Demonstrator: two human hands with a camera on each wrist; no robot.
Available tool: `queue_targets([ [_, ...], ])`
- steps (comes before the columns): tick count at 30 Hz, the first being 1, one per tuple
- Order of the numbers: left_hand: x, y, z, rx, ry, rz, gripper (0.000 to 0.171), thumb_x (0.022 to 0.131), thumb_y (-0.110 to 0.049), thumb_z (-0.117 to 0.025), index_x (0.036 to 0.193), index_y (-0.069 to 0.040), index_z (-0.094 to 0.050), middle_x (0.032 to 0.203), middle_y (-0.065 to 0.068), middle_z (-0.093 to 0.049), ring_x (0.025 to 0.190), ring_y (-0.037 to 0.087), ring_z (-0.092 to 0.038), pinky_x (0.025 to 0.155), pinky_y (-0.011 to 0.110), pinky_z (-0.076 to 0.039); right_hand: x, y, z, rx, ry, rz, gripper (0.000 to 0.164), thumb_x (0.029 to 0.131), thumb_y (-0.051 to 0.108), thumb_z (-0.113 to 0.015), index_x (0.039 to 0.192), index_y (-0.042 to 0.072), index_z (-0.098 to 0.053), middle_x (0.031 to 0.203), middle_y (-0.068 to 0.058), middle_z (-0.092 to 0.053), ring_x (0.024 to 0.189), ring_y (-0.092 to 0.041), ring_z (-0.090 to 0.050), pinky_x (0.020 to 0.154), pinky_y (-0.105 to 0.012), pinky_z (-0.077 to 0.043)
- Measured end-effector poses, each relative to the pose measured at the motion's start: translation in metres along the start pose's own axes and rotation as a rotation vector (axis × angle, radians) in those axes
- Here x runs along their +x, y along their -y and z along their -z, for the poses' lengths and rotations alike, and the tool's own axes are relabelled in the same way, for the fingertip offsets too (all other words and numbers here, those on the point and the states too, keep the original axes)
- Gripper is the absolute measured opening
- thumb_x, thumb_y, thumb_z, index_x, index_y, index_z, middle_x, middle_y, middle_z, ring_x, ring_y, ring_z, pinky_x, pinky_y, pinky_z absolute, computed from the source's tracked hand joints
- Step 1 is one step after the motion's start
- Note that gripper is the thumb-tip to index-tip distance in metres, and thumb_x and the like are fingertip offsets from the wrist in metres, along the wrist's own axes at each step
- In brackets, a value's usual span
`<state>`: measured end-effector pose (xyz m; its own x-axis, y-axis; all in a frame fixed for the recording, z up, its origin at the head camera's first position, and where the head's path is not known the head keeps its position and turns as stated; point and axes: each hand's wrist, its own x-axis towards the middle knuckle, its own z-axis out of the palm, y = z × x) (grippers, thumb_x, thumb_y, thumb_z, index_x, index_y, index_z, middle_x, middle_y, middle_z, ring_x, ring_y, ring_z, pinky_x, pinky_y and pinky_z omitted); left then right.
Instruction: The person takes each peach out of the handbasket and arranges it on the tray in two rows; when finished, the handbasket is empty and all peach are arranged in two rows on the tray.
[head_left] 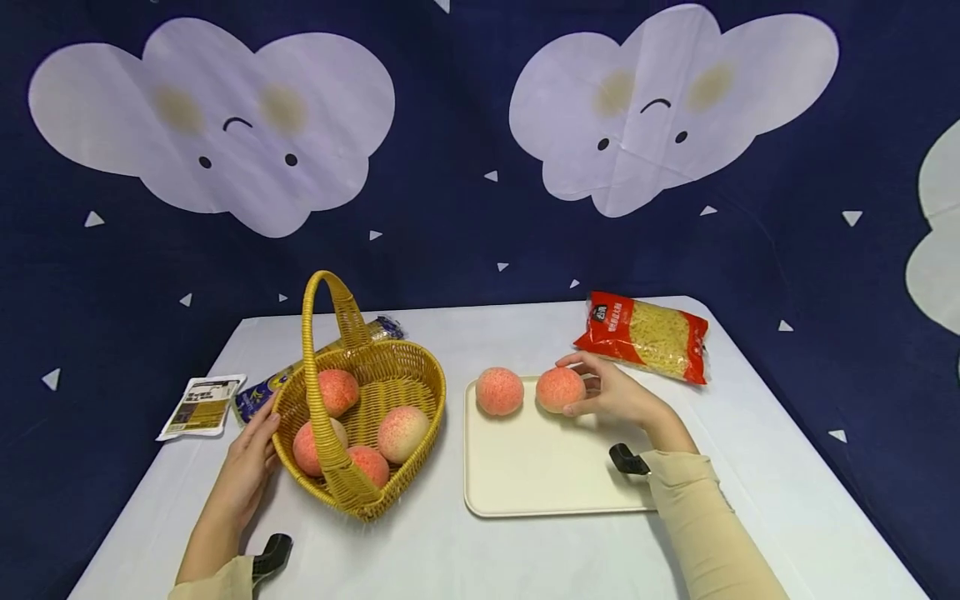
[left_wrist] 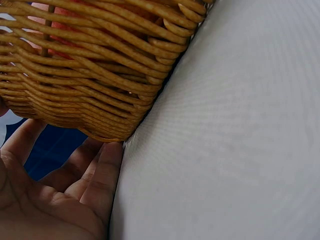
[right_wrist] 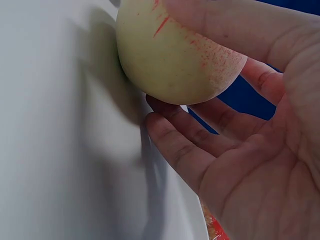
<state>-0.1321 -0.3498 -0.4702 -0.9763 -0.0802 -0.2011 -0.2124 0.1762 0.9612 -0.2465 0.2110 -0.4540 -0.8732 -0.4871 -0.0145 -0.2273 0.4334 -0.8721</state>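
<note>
A peach (head_left: pixel 560 390) sits between the thumb and fingers of my right hand (head_left: pixel 611 395), over the far side of the cream tray (head_left: pixel 547 471). In the right wrist view, its pale underside (right_wrist: pixel 165 60) is close against the tray surface, with the thumb across it. Another peach (head_left: pixel 499 392) lies on the tray to the left. My left hand (head_left: pixel 243 475) rests against the left side of the yellow wicker basket (head_left: pixel 431 375), fingers extended. In the left wrist view, fingers (left_wrist: pixel 102 180) touch the woven wall near its base. Several peaches (head_left: pixel 402 434) lie inside the basket.
A red and yellow pasta bag (head_left: pixel 660 337) lies behind the tray at the right. Behind the basket is a long blue packet (head_left: pixel 258 392), with a flat white pouch (head_left: pixel 201 406) at the far left. The basket's tall handle (head_left: pixel 311 358) arches upward.
</note>
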Motion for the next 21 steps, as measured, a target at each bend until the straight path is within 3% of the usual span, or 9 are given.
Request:
queue_targets([
  [3, -0.0019, 0.0011, 0.001, -0.002, 0.003, 0.0, 0.068, 0.115, -0.056, -0.033, 0.174, -0.036, -0.006, 0.182, 0.012, -0.005, 0.165, 0.043, -0.017, 0.12, 0.021, -0.037, 0.0008, 0.0002, -0.0031, -0.003, -0.01, -0.014, 0.073, 0.086, 0.012, -0.091, 0.149, 0.008, -0.053, 0.145, -0.025, -0.057, 0.131, -0.042, -0.063, 0.114, -0.059, -0.052],
  [10, -0.0024, 0.0018, 0.0012, -0.003, 0.001, -0.019, 0.068, 0.115, -0.055, -0.033, 0.174, -0.035, -0.007, 0.182, 0.014, -0.007, 0.164, 0.045, -0.018, 0.109, 0.011, -0.042, 0.0017, 0.0017, -0.0045, 0.011, -0.004, -0.034, 0.074, 0.086, 0.012, -0.091, 0.149, 0.009, -0.053, 0.147, -0.025, -0.056, 0.132, -0.041, -0.063, 0.114, -0.058, -0.052],
  [17, -0.0021, 0.0022, 0.0015, 0.005, 0.002, -0.013, 0.068, 0.115, -0.056, -0.033, 0.174, -0.035, -0.006, 0.182, 0.012, -0.005, 0.165, 0.044, -0.017, 0.121, 0.022, -0.036, 0.0008, 0.0016, -0.0045, 0.014, -0.002, -0.033, 0.069, 0.088, 0.016, -0.09, 0.147, 0.01, -0.054, 0.145, -0.025, -0.059, 0.128, -0.037, -0.065, 0.114, -0.058, -0.052],
  [21, -0.0017, 0.0023, 0.0014, 0.004, 0.0, -0.019, 0.068, 0.115, -0.055, -0.033, 0.174, -0.034, -0.006, 0.182, 0.013, -0.006, 0.164, 0.044, -0.018, 0.114, 0.015, -0.039, -0.0002, 0.0028, -0.0041, 0.027, -0.005, -0.04, 0.068, 0.088, 0.017, -0.09, 0.145, 0.009, -0.055, 0.144, -0.026, -0.06, 0.127, -0.036, -0.066, 0.113, -0.057, -0.052],
])
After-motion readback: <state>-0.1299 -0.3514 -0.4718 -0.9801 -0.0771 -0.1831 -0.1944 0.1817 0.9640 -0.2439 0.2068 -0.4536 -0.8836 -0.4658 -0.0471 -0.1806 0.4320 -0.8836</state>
